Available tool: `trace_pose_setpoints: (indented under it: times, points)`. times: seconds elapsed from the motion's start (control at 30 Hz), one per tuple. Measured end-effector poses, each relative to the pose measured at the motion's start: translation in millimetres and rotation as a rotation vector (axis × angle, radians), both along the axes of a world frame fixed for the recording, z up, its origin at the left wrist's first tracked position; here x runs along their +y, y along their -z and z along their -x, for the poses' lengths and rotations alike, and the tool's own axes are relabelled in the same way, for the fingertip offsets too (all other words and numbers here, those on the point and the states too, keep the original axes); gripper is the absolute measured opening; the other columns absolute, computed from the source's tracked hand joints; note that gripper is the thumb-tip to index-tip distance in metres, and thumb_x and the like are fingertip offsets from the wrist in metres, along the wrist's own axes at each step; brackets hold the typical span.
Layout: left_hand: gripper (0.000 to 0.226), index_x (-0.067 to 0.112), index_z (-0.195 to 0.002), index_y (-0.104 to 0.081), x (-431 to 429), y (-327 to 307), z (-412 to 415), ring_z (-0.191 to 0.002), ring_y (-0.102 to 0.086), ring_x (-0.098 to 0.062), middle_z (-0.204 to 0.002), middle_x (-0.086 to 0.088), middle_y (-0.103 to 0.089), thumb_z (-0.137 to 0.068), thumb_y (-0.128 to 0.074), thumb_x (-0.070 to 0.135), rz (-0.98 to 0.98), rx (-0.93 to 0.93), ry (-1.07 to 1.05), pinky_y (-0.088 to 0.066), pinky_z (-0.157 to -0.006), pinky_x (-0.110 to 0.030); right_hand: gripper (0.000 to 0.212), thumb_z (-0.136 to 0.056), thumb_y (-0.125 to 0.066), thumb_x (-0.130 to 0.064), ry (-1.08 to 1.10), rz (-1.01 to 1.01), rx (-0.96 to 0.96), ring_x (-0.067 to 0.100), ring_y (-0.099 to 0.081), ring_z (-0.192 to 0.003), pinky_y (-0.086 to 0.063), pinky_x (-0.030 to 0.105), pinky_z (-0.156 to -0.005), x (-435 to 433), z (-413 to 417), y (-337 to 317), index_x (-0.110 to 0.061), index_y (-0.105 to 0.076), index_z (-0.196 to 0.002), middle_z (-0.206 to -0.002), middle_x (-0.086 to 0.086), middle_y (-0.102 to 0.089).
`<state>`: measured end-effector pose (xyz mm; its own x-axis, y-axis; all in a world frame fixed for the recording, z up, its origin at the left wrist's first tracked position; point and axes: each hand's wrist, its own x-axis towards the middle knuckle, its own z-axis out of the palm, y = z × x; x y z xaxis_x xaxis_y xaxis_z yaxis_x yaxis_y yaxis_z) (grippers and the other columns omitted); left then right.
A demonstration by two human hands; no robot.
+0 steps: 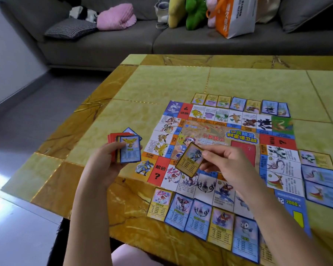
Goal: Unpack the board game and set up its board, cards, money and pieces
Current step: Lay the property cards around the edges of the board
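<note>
Gold-bordered card [189,160] pinched by right hand [226,162] over board [244,135].

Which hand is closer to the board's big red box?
Right. The right hand, pinching a card, is at the left edge of the red box; the left hand holds a deck left of the board.

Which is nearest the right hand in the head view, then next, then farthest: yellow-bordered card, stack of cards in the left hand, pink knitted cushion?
1. The yellow-bordered card: pinched in the right hand, over the paper game board.
2. The stack of cards: gripped in the left hand, left of the board.
3. The pink knitted cushion: far back left, on the grey sofa.
</note>
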<state>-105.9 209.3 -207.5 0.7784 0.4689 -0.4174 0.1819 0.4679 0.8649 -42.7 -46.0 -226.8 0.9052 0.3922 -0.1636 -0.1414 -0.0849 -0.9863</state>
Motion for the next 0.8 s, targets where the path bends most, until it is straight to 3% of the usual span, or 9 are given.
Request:
trace_pose_setpoints:
  times: [0.1,0.23,0.47,0.63,0.7,0.8]
  points:
    - [0.022,-0.001,-0.11,-0.055,11.2,0.3,9.2,-0.079,-0.073,-0.024,-0.088,-0.015,-0.074,-0.091,-0.044,-0.001,0.049,-0.051,-0.089,-0.059,-0.06,-0.029,0.015,-0.088,-0.065,-0.012,0.007,0.064,-0.044,0.013,-0.066,-0.066,-0.055,0.021,-0.067,4.9,2.0,-2.1,-0.025,-0.072,-0.091,-0.072,0.006,-0.072]
    - [0.025,-0.002,-0.114,-0.051,23.5,6.2,18.4,-0.076,-0.073,-0.025,-0.082,-0.014,-0.074,-0.091,-0.043,-0.002,0.091,-0.059,-0.152,-0.058,-0.056,-0.03,0.011,-0.086,-0.067,-0.011,-0.05,0.112,-0.082,0.011,-0.065,-0.059,-0.052,0.016,-0.06,13.0,6.0,-6.9,-0.02,-0.073,-0.086,-0.066,0.002,-0.07]
    - [0.015,-0.001,-0.103,-0.055,29.2,10.6,25.5,-0.079,-0.073,-0.027,-0.085,-0.017,-0.074,-0.091,-0.045,-0.002,0.081,-0.036,-0.123,-0.06,-0.061,-0.031,0.02,-0.084,-0.068,-0.009,-0.059,0.172,-0.116,0.016,-0.068,-0.062,-0.057,0.023,-0.064,26.3,7.2,-3.4,-0.029,-0.071,-0.084,-0.071,0.001,-0.073]
    - [0.027,-0.003,-0.115,-0.055,33.0,15.3,22.5,-0.096,-0.069,-0.031,-0.107,-0.022,-0.069,-0.089,-0.052,0.0,0.011,0.03,-0.097,-0.057,-0.082,-0.037,0.022,-0.086,-0.068,-0.011,-0.058,0.2,-0.145,0.014,-0.068,-0.062,-0.057,0.023,-0.066,28.6,6.9,-2.1,-0.033,-0.069,-0.086,-0.069,-0.001,-0.072]
    - [0.028,-0.003,-0.116,-0.055,32.6,15.5,21.6,-0.096,-0.069,-0.03,-0.108,-0.021,-0.069,-0.088,-0.053,0.001,-0.002,0.044,-0.077,-0.059,-0.078,-0.034,0.022,-0.086,-0.067,-0.011,-0.063,0.208,-0.153,0.016,-0.068,-0.064,-0.057,0.024,-0.067,28.6,7.4,-2.3,-0.033,-0.069,-0.087,-0.07,-0.001,-0.072]
    - [0.02,-0.002,-0.107,-0.06,27.4,12.2,21.1,-0.083,-0.071,-0.025,-0.096,-0.017,-0.072,-0.088,-0.055,-0.001,-0.027,0.048,-0.033,-0.059,-0.059,-0.027,0.021,-0.085,-0.067,-0.01,-0.07,0.189,-0.139,0.02,-0.068,-0.067,-0.058,0.027,-0.069,27.9,7.9,-5.1,-0.031,-0.07,-0.086,-0.071,0.002,-0.072]
